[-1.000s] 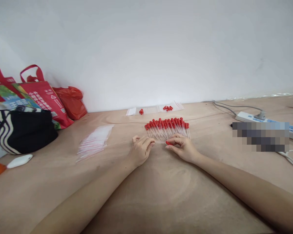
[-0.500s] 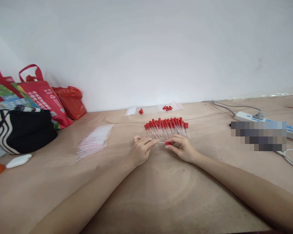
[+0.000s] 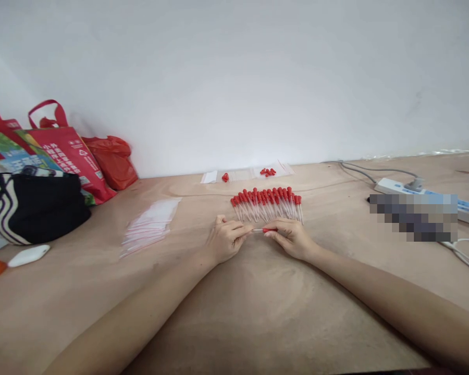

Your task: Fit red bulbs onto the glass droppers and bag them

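Note:
My left hand (image 3: 229,239) pinches the clear tube (image 3: 257,230) of a dropper. At its other end, my right hand (image 3: 291,238) grips the red rubber bulb (image 3: 268,230). The bulb and the tube meet in line between my fingertips. Just beyond my hands lies a row of droppers (image 3: 269,200) with red bulbs pointing at the wall. Behind that row, loose red bulbs (image 3: 268,172) rest on a clear plastic bag (image 3: 284,168), with a few thin clear tubes (image 3: 240,176) and more red bulbs (image 3: 225,177) to their left.
Clear zip bags (image 3: 150,226) lie fanned out on the wooden table (image 3: 234,323) at left. Beyond them are a black bag (image 3: 47,208), red bags (image 3: 111,161) and a white case (image 3: 29,255). At right sit a power strip (image 3: 430,197), cables and a blurred object (image 3: 414,217).
My left hand's fingers have curled in slightly around the tube. Otherwise both hands stay in nearly the same place, and the view has shifted very slightly.

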Demonstrator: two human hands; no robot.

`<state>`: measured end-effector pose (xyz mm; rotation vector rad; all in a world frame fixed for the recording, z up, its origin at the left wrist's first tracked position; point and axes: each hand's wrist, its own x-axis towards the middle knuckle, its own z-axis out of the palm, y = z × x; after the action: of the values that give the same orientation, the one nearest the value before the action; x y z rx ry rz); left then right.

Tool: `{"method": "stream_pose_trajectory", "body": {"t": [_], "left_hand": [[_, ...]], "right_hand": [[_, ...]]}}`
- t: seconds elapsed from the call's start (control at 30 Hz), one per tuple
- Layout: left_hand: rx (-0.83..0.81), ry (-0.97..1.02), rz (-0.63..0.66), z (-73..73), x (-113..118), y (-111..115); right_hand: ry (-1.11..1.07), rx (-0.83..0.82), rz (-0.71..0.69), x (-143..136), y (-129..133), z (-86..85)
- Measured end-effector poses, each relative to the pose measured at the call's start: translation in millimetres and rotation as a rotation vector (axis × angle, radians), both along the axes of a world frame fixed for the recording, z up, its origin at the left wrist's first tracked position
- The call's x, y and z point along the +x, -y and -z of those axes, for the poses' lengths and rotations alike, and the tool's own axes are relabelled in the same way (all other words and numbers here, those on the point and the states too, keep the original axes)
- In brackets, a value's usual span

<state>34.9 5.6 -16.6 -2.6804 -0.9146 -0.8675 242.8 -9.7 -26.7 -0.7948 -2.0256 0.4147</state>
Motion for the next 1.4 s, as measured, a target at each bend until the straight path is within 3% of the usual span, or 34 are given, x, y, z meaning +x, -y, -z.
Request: {"method": "stream_pose_trajectory", "body": {"t": [0.4,0.6,0.7,1.4], "left_hand": [[0.193,-0.051,0.002,0.1,5.3,7.0],[0.325,-0.072,-0.077,-3.0,10.8,8.7],[0.358,-0.055,-0.050,-3.0,11.0,5.6],[0.177,0.043,0.003,1.7,12.6,2.3]], "right_hand": [[0.119,0.123,0.023,-0.4,0.0,1.4],[0.432,0.486,0.266,-1.7,0.5,-6.6],[0.464,0.585,0.328,-5.2,1.7,-5.8],[0.468,0.468,0.235,-17.5,-9.0,-2.6]]}}
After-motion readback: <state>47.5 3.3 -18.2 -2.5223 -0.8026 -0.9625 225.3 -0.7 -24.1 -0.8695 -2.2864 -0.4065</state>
